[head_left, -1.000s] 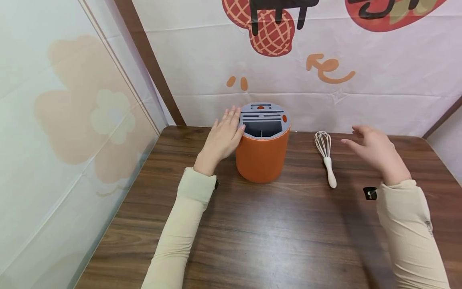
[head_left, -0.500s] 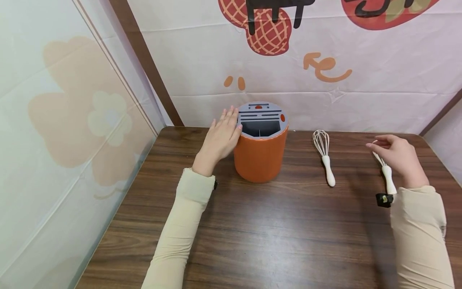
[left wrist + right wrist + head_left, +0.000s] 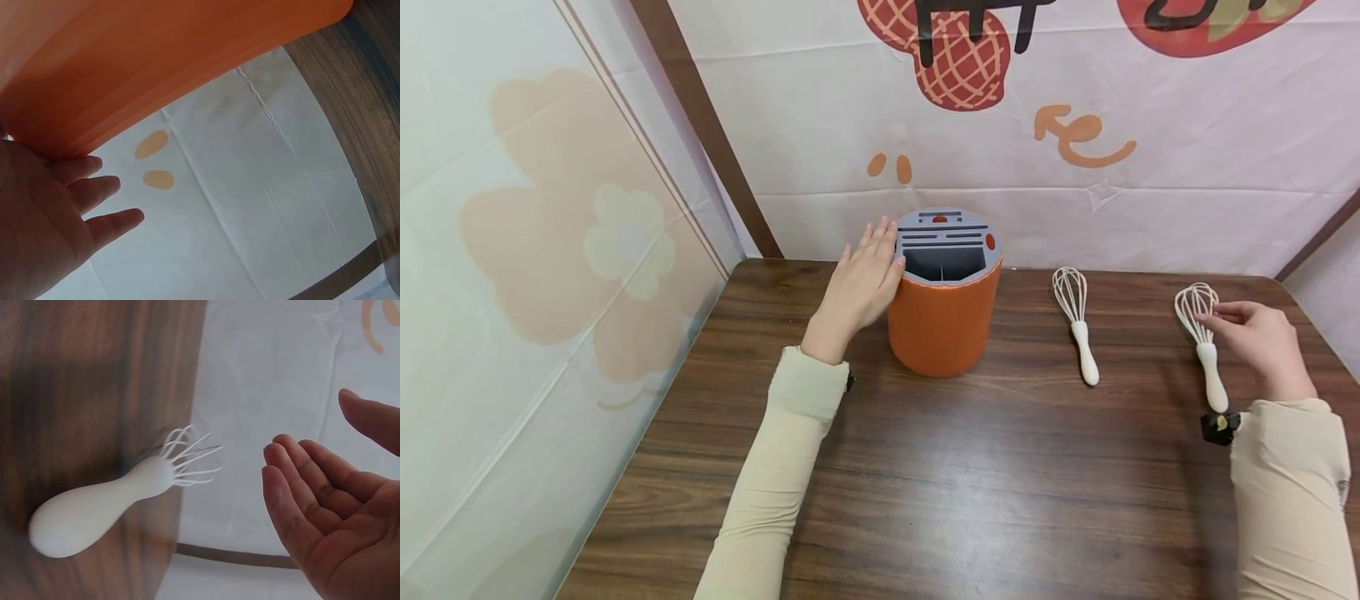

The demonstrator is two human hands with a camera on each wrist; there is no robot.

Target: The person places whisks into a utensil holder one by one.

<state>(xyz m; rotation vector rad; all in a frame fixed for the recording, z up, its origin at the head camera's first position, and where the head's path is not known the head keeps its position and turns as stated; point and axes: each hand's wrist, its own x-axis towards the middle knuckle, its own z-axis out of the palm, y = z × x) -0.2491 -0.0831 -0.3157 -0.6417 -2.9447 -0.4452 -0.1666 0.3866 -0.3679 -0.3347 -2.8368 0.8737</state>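
Observation:
My left hand (image 3: 859, 282) rests with extended fingers against the left side of an orange utensil holder (image 3: 943, 333). The holder stands upright and has a grey slotted top with a divided dark opening. In the left wrist view its orange wall (image 3: 125, 56) fills the upper part, above the spread fingers (image 3: 115, 228). Over at the right, my right hand (image 3: 1262, 343) hovers beside a white whisk (image 3: 1212, 379) lying on the table. A gap shows between that whisk's wires (image 3: 190, 459) and the loosely bent fingers in the right wrist view; the hand holds nothing.
A second white whisk (image 3: 1082, 346) lies between the holder and the right hand. All stand or lie on a dark wooden table (image 3: 940, 500). A white printed sheet (image 3: 820, 108) hangs behind the back edge, and another pale sheet (image 3: 445, 333) borders the left.
My right hand has moved rightward and down, uncovering the right whisk, which it hid earlier. The left hand, the holder and the other whisk keep their places.

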